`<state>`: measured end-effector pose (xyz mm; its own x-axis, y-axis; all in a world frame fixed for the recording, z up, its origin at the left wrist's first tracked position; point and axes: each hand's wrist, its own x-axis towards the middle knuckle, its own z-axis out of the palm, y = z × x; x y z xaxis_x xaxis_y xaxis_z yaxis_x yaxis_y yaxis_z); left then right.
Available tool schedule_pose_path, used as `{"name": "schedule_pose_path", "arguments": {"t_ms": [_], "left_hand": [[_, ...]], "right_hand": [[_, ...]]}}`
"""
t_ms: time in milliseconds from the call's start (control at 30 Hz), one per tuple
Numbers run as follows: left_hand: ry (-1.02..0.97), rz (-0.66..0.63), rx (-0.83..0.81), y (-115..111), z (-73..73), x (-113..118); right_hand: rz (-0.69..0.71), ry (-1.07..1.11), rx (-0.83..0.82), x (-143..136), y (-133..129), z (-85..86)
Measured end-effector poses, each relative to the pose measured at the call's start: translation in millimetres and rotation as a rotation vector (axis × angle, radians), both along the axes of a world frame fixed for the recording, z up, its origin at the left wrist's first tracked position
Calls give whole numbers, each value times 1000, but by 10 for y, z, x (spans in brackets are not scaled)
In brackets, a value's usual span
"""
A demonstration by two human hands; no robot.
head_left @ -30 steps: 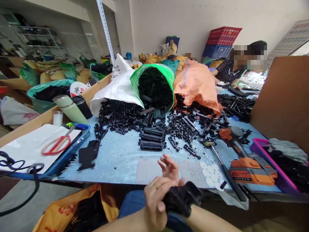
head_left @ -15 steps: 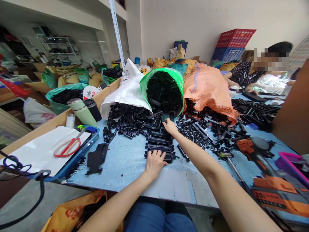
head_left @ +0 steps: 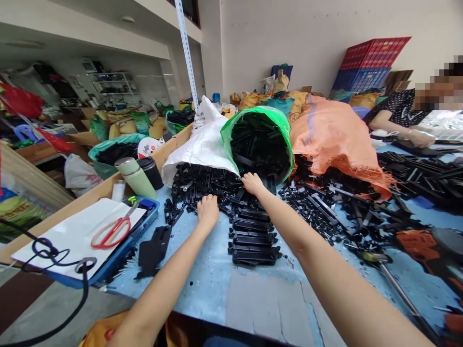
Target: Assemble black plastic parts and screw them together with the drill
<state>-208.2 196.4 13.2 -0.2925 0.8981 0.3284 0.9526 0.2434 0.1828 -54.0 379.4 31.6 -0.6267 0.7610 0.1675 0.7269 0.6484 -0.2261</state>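
Observation:
My left hand (head_left: 209, 210) is at the front edge of a pile of small black plastic parts (head_left: 195, 183) that spills from a white sack (head_left: 198, 144). Its fingers are curled down, and whatever they grip is hidden. By the lower lip of the green bag (head_left: 224, 132), my right hand (head_left: 252, 184) reaches in with bent fingers; what is in them cannot be made out. Below the right hand, several long black plastic pieces (head_left: 255, 255) lie side by side in a stacked row on the blue table.
An orange sack (head_left: 333, 140) spills black parts and small metal pieces on the right, near a power tool (head_left: 430, 250). Red scissors (head_left: 112, 232) lie on white paper over a blue tray (head_left: 154, 217). A green flask (head_left: 135, 177) stands behind. A co-worker (head_left: 394, 113) sits at the far right.
My left hand has left the row of long black pieces and moved up and left to the pile. My right hand has shifted slightly toward the white sack. The view has turned left.

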Motion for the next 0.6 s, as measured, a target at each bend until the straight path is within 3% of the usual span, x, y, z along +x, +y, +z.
{"name": "schedule_pose_path", "arguments": {"t_ms": [167,300,367,467,533,600], "left_hand": [[-53,44,-3,201,-73,-27],[-126,44,61,104,1,-89],[-165,38,106,-68,75,-66],[-266,-35,263,-476,180,154],[-362,-214,365,-810,208,444],[-387,-482,282,-1138,182,799]], "right_hand": [[7,120,-85,160,-157,77],[-12,270,-196,510,-536,151],[-8,379,-290,769,-865,168],[70,693,-632,1188,-1533,136],[124,909,-891,1440,-2023,65],[115,1020,-995,1679,-2461,-46]]}}
